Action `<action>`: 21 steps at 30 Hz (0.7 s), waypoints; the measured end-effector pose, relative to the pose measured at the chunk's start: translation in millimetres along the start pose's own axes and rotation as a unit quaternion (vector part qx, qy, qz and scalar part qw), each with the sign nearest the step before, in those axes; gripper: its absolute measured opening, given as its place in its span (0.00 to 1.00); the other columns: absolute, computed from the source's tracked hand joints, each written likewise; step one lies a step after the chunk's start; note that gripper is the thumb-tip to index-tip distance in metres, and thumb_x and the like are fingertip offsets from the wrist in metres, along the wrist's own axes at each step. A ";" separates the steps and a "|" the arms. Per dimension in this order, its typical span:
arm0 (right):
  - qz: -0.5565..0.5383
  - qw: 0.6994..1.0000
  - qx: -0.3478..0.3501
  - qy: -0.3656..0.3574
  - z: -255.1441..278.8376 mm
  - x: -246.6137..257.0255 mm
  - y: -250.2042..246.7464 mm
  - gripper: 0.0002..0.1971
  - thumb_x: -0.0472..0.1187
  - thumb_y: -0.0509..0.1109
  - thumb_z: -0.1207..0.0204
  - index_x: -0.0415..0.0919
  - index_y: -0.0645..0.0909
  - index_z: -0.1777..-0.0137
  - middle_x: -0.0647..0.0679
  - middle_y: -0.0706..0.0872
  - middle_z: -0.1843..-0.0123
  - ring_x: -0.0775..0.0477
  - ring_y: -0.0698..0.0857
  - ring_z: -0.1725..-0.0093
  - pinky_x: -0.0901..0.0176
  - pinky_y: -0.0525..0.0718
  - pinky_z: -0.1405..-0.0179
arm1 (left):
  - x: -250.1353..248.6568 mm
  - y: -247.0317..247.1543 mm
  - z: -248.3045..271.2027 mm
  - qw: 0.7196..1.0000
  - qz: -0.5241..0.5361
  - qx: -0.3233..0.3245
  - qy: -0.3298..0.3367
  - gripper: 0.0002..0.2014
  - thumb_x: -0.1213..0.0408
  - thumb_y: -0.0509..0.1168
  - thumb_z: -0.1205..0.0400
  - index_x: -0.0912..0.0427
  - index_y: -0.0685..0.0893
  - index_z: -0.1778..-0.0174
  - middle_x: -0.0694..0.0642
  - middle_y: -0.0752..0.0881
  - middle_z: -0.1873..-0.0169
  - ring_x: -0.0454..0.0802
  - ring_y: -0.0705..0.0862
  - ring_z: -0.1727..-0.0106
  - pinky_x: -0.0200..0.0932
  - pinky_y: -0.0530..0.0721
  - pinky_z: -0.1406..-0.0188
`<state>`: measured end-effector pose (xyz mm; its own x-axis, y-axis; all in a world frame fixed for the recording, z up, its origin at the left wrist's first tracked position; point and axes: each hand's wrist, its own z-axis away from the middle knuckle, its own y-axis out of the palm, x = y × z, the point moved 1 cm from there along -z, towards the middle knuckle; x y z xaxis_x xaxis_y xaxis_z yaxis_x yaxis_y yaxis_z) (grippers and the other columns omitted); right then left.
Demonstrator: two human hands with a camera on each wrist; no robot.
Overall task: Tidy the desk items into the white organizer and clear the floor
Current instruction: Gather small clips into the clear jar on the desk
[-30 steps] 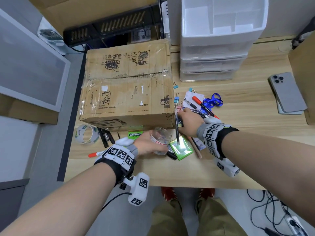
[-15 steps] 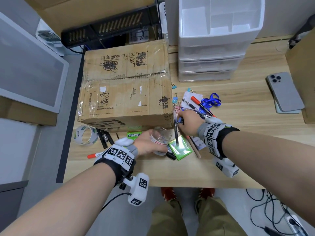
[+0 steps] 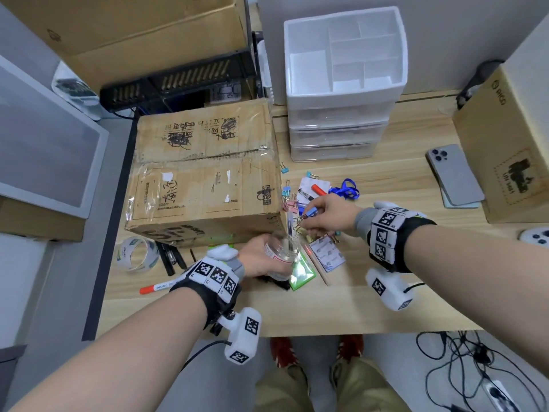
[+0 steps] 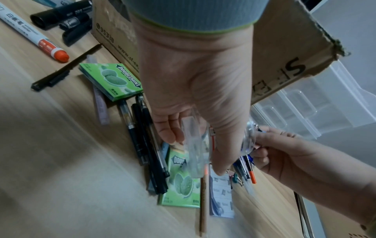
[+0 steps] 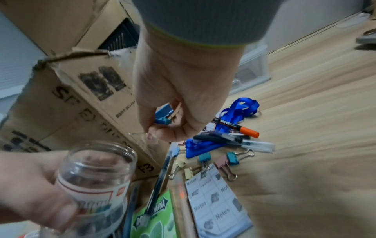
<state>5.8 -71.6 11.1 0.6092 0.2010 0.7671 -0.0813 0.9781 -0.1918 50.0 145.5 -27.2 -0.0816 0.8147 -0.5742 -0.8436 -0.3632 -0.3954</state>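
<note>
My left hand (image 3: 254,258) grips a clear glass jar (image 3: 282,252) just above the desk, in front of the big cardboard box (image 3: 205,173). The jar (image 5: 95,170) is upright with its mouth open. My right hand (image 3: 323,215) hovers right of the jar and pinches a blue binder clip (image 3: 310,213), with more clips dangling under the fingers. In the right wrist view the binder clip (image 5: 162,120) sits between thumb and fingers. Several loose clips (image 5: 230,159) lie on the desk. The white organizer (image 3: 338,114) stands at the back, its top tray empty.
A pen (image 5: 162,173), gum packs (image 3: 303,273), a notes pad (image 3: 326,252), a blue lanyard (image 3: 346,188) and an orange-tipped marker (image 5: 236,126) lie around the hands. At left are a tape roll (image 3: 135,254) and black pens (image 3: 170,257). Phones (image 3: 454,173) and a second box (image 3: 511,150) sit at right.
My right hand has lifted off the clip pile by the box corner with clips pinched in it and moved a little right. My left hand keeps hold of the jar.
</note>
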 end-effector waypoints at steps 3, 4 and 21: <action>0.004 0.999 0.038 -0.025 8.8 10.5 3.8 0.05 0.30 0.77 0.25 0.31 0.84 0.53 0.46 0.86 0.75 0.55 0.81 0.80 0.68 0.77 0.81 | -8.0 2.7 1.0 0.999 0.015 0.023 0.018 0.32 0.54 0.84 0.42 0.52 0.85 0.42 0.44 0.92 0.53 0.46 0.90 0.51 0.42 0.88 0.45; 0.025 0.998 0.049 -0.034 9.6 11.9 7.2 0.05 0.30 0.77 0.26 0.32 0.84 0.53 0.47 0.86 0.74 0.55 0.81 0.79 0.67 0.79 0.78 | -10.0 3.7 1.6 0.999 0.023 0.030 0.025 0.31 0.56 0.85 0.41 0.53 0.86 0.41 0.46 0.92 0.52 0.47 0.91 0.50 0.43 0.88 0.45; 0.048 0.990 0.126 -0.035 5.1 0.1 31.1 0.10 0.28 0.68 0.24 0.40 0.87 0.48 0.34 0.92 0.49 0.42 0.90 0.58 0.48 0.91 0.47 | -1.4 5.1 12.7 0.998 0.002 0.037 0.058 0.33 0.67 0.86 0.39 0.53 0.82 0.39 0.46 0.90 0.50 0.41 0.88 0.53 0.35 0.87 0.53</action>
<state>-0.7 -40.9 8.3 0.5339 0.2880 0.7950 -0.3362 0.9350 -0.1129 39.1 148.3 -19.3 -0.0271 0.7542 -0.6561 -0.8806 -0.3286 -0.3414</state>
